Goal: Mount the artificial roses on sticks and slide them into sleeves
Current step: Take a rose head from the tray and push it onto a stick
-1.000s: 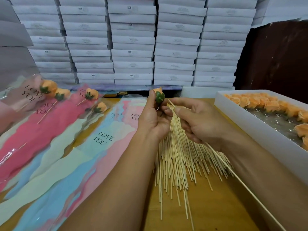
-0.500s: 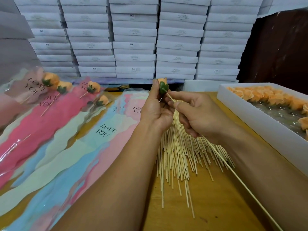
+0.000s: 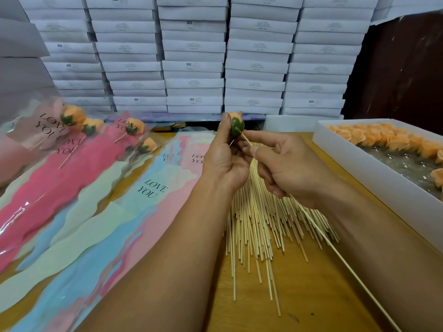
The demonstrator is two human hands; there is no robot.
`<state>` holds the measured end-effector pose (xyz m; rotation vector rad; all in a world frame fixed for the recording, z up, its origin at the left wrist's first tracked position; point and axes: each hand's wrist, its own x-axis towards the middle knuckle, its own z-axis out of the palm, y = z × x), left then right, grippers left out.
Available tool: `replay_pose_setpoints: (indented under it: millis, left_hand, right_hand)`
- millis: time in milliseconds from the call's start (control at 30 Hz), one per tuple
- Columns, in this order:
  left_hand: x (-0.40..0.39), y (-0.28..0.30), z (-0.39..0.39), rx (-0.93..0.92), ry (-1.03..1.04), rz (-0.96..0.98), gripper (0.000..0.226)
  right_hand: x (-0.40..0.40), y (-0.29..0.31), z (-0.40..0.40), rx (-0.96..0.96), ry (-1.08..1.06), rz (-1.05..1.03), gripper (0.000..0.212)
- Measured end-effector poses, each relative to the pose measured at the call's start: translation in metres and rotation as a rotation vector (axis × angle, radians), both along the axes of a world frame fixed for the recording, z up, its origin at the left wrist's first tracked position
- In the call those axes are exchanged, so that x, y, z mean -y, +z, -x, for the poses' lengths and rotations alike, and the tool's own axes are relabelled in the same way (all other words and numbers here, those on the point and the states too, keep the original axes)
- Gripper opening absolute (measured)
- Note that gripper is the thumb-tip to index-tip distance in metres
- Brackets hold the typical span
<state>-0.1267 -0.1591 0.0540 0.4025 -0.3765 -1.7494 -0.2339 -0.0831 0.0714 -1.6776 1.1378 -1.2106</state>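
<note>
Left hand [image 3: 225,161] pinches an orange rose [image 3: 236,124] by its green base, and the right hand [image 3: 285,168] grips a stick [image 3: 335,252], tip at that base. Loose sticks [image 3: 259,226] fan across the wooden table [image 3: 311,295] below.

Stick [image 3: 335,250] mid-length hidden inside right hand [image 3: 287,168], its near end cut by bottom edge; rose [image 3: 236,123] petals mostly behind left hand [image 3: 225,159]; white tray [image 3: 374,168] cropped right; box labels [image 3: 254,85] too small to read.

Bare surface [image 3: 318,295] open at near right, between loose sticks [image 3: 259,224] and white box [image 3: 374,173]. Left blocked by overlapping sleeves [image 3: 100,212]; far side walled by stacked cartons [image 3: 194,68].
</note>
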Motion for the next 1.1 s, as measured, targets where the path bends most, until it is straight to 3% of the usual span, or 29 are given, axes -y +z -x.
replay_pose_setpoints:
  millis: [1100]
  left_hand:
    - [-0.0014,-0.0002,-0.0007,0.004,0.005,-0.003,0.024]
  right_hand:
    - [-0.0058,0.0046,0.0002,0.061,0.1,0.004,0.034]
